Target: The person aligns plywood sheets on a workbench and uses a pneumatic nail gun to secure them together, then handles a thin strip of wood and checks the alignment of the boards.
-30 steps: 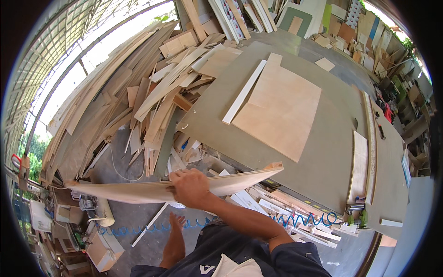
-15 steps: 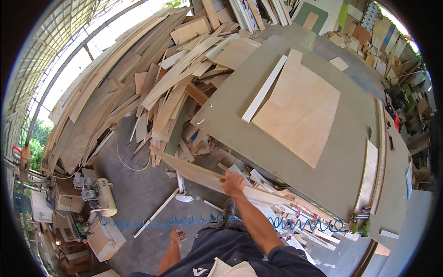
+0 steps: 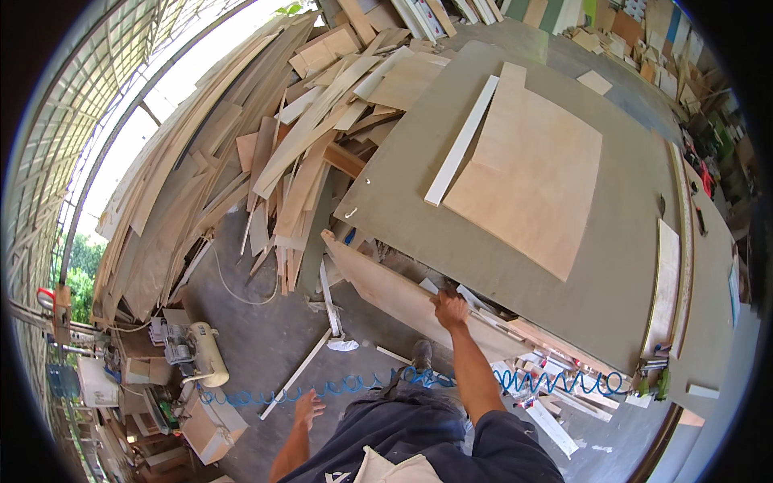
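My right hand is closed on the upper edge of a long plywood board. The board stands on edge beside the near side of a large grey-green worktable, slanting from the table's left corner toward my right. My left hand hangs low at my left side with its fingers apart and nothing in them. Flat on the table lie a wide plywood sheet and a narrow white strip. The board hides part of the offcuts under the table.
A large heap of wooden boards leans at the left. A blue coiled air hose crosses in front of me. On the left floor stands a cream air compressor. White strips lie on the floor, and offcuts lie below the table.
My right hand has moved the plywood board up and to the right, closer to the table's edge. My left hand stays low and open. The view has shifted slightly.
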The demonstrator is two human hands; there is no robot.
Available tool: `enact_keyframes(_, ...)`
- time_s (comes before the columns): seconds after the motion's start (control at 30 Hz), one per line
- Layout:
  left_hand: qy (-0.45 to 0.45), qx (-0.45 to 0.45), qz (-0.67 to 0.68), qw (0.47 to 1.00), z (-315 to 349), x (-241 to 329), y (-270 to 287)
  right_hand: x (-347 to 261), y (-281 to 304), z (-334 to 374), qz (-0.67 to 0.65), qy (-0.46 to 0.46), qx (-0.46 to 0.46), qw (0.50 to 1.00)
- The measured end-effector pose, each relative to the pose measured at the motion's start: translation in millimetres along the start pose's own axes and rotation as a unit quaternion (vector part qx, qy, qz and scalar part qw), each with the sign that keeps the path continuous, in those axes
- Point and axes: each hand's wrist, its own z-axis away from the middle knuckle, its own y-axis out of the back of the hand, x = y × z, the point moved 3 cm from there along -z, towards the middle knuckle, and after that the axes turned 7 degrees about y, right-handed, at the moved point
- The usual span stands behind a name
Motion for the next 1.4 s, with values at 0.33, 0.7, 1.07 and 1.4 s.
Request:
enact_keyframes(0.33, -0.07, -0.078, -0.127, 0.986, -50.7, 44.1, -84.1, -18.0, 25.6, 63.9, -0.02, -0.033, -0.021, 0.999)
enact_keyframes(0.7, -0.38, -0.121, -0.03, 0.916, 12.4, 238.0, -284.1, 34.3, 156.4, 159.9, 0.031, -0.098, 0.316, 0.943)
enact_keyframes(1.07, -0.562, 0.06, -0.195, 0.801, 81.0, 438.0, -441.6, 138.8, 225.6, 114.9, 0.08, -0.275, 0.368, 0.884)
enact_keyframes(1.4, -0.423, 0.131, -0.32, 0.837, 124.9, 509.8, -540.8, 151.4, 231.0, 28.5, 0.037, -0.323, 0.151, 0.934)
